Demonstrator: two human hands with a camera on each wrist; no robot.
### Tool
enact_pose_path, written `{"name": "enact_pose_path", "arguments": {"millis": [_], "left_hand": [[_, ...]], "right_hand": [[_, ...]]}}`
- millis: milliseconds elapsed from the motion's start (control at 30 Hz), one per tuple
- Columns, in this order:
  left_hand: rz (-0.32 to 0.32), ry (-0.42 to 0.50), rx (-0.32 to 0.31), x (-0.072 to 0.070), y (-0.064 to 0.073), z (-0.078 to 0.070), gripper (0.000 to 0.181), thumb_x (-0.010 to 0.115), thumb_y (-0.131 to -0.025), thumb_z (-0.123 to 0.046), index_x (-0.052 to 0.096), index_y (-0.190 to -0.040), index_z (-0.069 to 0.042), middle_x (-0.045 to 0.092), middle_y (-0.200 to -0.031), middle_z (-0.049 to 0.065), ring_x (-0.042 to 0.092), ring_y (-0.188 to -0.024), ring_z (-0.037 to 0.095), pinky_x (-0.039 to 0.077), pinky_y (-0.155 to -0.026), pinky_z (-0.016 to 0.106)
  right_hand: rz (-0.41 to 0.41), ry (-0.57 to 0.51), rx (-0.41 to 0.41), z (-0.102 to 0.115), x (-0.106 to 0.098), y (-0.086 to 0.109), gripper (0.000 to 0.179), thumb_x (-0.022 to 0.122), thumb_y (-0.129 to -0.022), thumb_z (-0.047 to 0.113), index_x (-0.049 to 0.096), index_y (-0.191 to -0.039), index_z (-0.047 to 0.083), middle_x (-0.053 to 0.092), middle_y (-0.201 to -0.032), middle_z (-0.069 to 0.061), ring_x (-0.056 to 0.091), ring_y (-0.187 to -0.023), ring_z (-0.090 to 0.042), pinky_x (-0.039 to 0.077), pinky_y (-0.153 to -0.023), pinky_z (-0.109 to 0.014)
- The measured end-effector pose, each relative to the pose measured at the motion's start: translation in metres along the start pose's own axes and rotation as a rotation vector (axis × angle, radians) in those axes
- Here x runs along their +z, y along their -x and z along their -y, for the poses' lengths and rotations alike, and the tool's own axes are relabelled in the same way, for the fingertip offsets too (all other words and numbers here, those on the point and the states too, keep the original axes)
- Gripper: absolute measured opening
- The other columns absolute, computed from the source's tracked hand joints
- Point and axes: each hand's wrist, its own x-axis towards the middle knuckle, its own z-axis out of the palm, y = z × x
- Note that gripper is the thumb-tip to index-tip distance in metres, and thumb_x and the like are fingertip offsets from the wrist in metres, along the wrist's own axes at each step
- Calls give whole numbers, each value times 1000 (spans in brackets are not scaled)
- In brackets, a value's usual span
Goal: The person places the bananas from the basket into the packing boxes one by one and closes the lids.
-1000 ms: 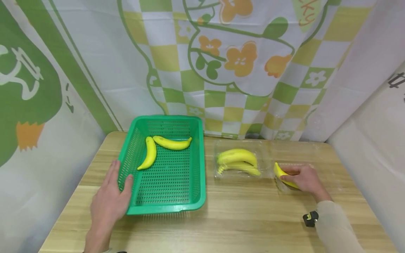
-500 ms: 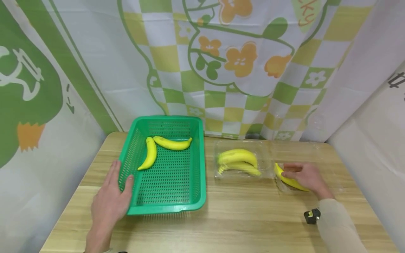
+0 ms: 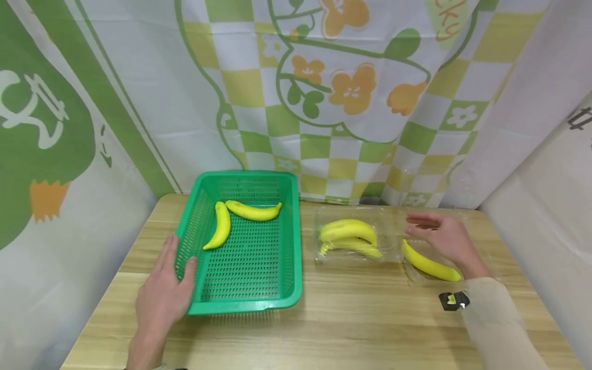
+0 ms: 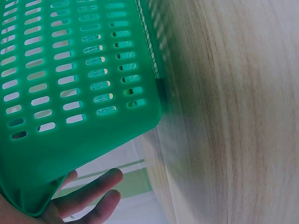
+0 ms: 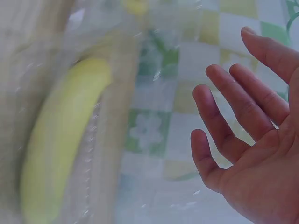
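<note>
My left hand [image 3: 165, 288] holds the left side of a green plastic basket [image 3: 289, 303], thumb over the rim and fingers outside the wall; in the left wrist view its fingertips show past the basket's edge. Two bananas, one upright-lying [image 3: 219, 226] and one crosswise [image 3: 254, 211], lie in the basket. My right hand [image 3: 444, 237] hovers above the right-hand clear clamshell box with nothing in its fingers. Below it, a single banana [image 3: 431, 263] lies in that box. The right wrist view shows the fingers [image 5: 236, 100] loosely spread, apart from this banana.
Left of the right-hand box, another clear plastic box [image 3: 348, 257] holds bananas [image 3: 349, 231]. The right-hand box's raised transparent lid stands near the patterned curtain [image 3: 351, 128] behind. All rest on a wooden table [image 3: 347, 318].
My right hand has let go of the banana in the right-hand box and moved up and back, off it. The left hand stays at the basket.
</note>
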Motion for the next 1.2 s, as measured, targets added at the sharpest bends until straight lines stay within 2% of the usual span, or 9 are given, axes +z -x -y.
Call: {"name": "enact_pose_path", "arguments": {"millis": [100, 300, 400, 467, 733, 867, 1000, 1100, 1200], "left_hand": [[-2, 1, -4, 0, 0, 0, 74, 28, -113, -52, 2, -172, -17, 4, -181, 11, 39, -144, 64, 49, -96, 77], [-10, -5, -4, 0, 0, 1, 74, 28, -113, -52, 3, -172, -16, 4, -181, 10, 41, -142, 65, 49, -96, 78], [-12, -7, -3, 0, 0, 2, 74, 28, -113, -52, 3, -172, -16, 5, -181, 10, 41, -142, 65, 50, -95, 77], [-14, -7, -1, 0, 0, 2, 74, 28, -113, -52, 4, -172, -15, 5, -181, 11, 41, -142, 65, 51, -93, 76], [-20, -7, -4, -1, 1, 2, 74, 28, -112, -53, 5, -172, -15, 7, -181, 11, 45, -138, 65, 53, -88, 72], [-17, -9, -3, -1, 1, 3, 74, 28, -113, -53, 4, -172, -16, 6, -181, 11, 47, -136, 66, 56, -83, 68], [-17, -7, -1, -1, 1, 2, 74, 29, -113, -52, 4, -172, -16, 6, -181, 11, 47, -135, 66, 58, -77, 64], [-16, -5, -3, -1, 2, 0, 74, 28, -113, -52, 3, -172, -17, 5, -181, 11, 46, -137, 66, 57, -80, 66], [-14, -4, -7, 0, 2, 0, 74, 27, -113, -53, 2, -172, -17, 5, -181, 10, 45, -139, 65, 56, -84, 68]], "right_hand": [[-6, -18, -19, 13, 0, -6, 58, 73, -100, 47, 66, -145, 12, 74, -138, -11, 71, -121, -31, 56, -84, -14], [-12, -90, -60, 35, 7, -20, 55, 75, -99, 45, 67, -143, 13, 75, -136, -11, 69, -105, 2, 55, -84, -12], [-11, -120, -72, 45, 12, -26, 55, 75, -98, 47, 69, -142, 14, 75, -136, -10, 67, -100, 10, 55, -85, -12], [-1, -143, -75, 53, 15, -29, 55, 75, -98, 47, 68, -142, 15, 74, -137, -9, 68, -102, 6, 56, -86, -14], [41, -201, -77, 84, 29, -40, 54, 77, -98, 44, 67, -143, 17, 75, -137, -6, 71, -120, -20, 57, -91, -19], [52, -245, -101, 99, 36, -43, 51, 78, -98, 37, 68, -142, 14, 76, -134, -10, 73, -120, -23, 59, -92, -21], [74, -264, -120, 110, 42, -47, 49, 78, -98, 32, 68, -142, 14, 76, -134, -10, 73, -121, -26, 61, -99, -31], [84, -253, -142, 116, 46, -50, 48, 77, -99, 32, 68, -142, 13, 75, -135, -10, 73, -123, -27, 59, -105, -42], [91, -245, -157, 122, 50, -54, 49, 77, -99, 35, 68, -142, 15, 76, -135, -8, 73, -123, -26, 58, -107, -47]]}}
